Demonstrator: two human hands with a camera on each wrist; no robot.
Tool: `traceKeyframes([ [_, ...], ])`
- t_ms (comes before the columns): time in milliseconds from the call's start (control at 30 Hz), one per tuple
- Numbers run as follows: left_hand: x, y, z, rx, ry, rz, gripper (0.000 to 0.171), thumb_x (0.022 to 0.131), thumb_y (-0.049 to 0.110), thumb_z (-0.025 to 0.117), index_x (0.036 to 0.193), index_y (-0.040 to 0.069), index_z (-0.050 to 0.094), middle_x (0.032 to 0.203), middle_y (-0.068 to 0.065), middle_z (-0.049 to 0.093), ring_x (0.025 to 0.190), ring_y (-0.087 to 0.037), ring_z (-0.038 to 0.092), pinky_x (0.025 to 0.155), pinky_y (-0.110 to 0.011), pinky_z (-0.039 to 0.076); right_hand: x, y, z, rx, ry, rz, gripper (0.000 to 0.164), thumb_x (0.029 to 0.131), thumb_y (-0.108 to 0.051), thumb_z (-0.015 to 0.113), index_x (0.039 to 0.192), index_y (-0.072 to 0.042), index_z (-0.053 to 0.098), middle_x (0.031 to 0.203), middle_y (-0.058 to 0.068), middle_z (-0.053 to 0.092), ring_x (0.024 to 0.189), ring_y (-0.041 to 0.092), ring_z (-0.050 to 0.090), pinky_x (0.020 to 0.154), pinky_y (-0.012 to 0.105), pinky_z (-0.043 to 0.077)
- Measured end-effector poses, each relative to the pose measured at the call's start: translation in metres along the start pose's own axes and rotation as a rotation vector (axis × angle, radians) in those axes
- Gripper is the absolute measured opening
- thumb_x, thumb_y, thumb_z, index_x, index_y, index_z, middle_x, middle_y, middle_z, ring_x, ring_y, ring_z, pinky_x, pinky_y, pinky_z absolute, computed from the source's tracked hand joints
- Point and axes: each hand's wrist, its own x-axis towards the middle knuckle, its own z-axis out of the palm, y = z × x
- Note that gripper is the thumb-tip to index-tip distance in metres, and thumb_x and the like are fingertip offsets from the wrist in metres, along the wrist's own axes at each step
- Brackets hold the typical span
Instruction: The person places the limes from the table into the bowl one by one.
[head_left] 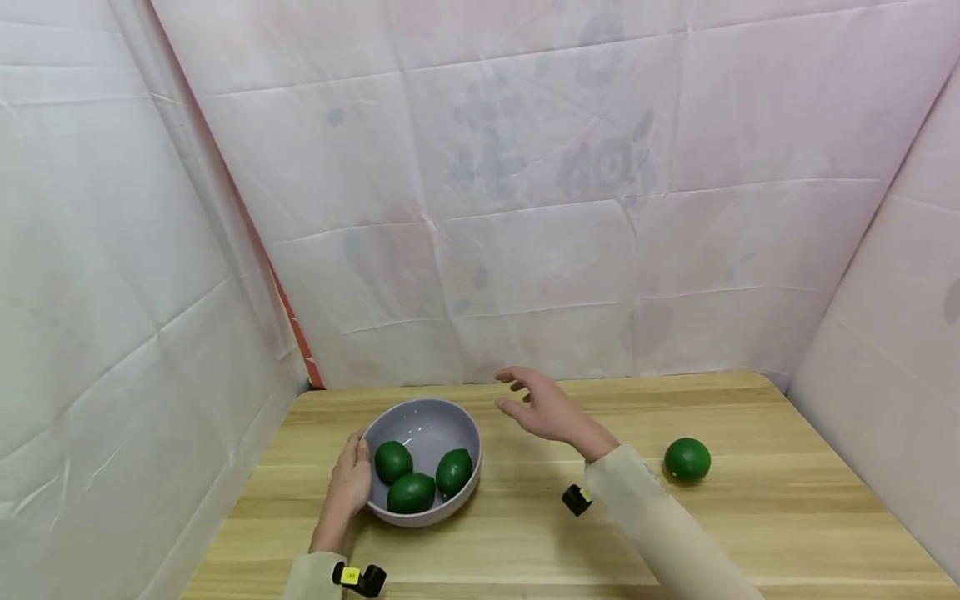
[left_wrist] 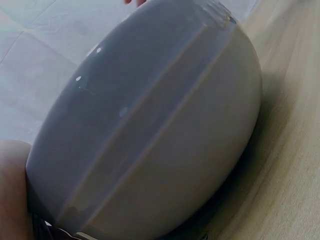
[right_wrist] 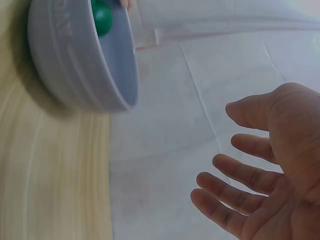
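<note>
A grey-lilac bowl (head_left: pixel 427 520) holds several green limes (head_left: pixel 411 493) and stands at the left of the wooden table. My left hand (head_left: pixel 351 482) grips its left side, with the thumb at the rim; the fingers behind the wall are hidden. The bowl's outer wall (left_wrist: pixel 165 130) fills most of the left wrist view. To the right of the bowl, my right hand (head_left: pixel 546 408) hovers above the table, fingers spread and loosely bent, holding nothing. In the right wrist view, its palm and fingers (right_wrist: pixel 245 172) show apart from the bowl (right_wrist: pixel 75 60).
Another green lime (head_left: pixel 687 460) lies on the right part of the table (head_left: pixel 780 517), beyond my right forearm. Pale cloth sheets (head_left: pixel 525 250) hang behind the table and at both sides. A small black camera sits on each wrist.
</note>
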Motion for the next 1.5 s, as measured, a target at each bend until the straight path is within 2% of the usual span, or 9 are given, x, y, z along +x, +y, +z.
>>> traceKeyframes([
  [233,0.0,-0.001,0.001,-0.022,0.001,-0.004,0.053,0.112,0.033,0.018,0.159,0.01,0.028,0.164,-0.024,0.031,0.153,-0.046,0.026,0.123,-0.064,0.022,-0.012,0.02,-0.022,-0.052,0.018,0.02,0.045,0.101,-0.021,0.062,0.142,-0.005,0.053,0.143,0.02,0.058,0.123,0.041,0.061,0.097,0.055,0.054],
  [467,0.002,-0.001,0.001,-0.03,0.0,0.001,0.054,0.112,0.035,0.017,0.159,0.012,0.03,0.164,-0.022,0.032,0.153,-0.046,0.027,0.123,-0.064,0.023,-0.023,0.03,-0.037,-0.089,0.022,0.049,0.045,0.101,-0.021,0.062,0.142,-0.005,0.053,0.144,0.019,0.057,0.124,0.041,0.06,0.097,0.057,0.054],
  [833,0.002,0.0,0.005,-0.021,0.002,0.002,0.052,0.112,0.033,0.018,0.158,0.012,0.031,0.163,-0.023,0.033,0.152,-0.047,0.029,0.122,-0.065,0.024,-0.049,0.046,-0.066,-0.186,0.065,0.027,0.041,0.101,-0.017,0.062,0.138,0.001,0.055,0.138,0.025,0.059,0.119,0.045,0.061,0.092,0.061,0.054],
  [1133,-0.001,0.0,0.007,-0.022,-0.002,-0.002,0.052,0.112,0.032,0.019,0.159,0.011,0.03,0.164,-0.023,0.032,0.152,-0.046,0.028,0.122,-0.065,0.023,-0.075,0.071,-0.087,-0.251,0.064,0.065,0.043,0.1,-0.016,0.064,0.136,0.004,0.055,0.136,0.027,0.06,0.117,0.049,0.061,0.092,0.063,0.053],
  [1500,0.0,0.0,0.007,-0.016,0.016,0.005,0.052,0.112,0.032,0.019,0.158,0.011,0.032,0.163,-0.023,0.034,0.152,-0.047,0.029,0.122,-0.065,0.024,-0.102,0.098,-0.104,-0.347,0.045,0.141,0.046,0.098,-0.02,0.068,0.133,0.007,0.056,0.133,0.031,0.061,0.113,0.052,0.062,0.091,0.063,0.053],
])
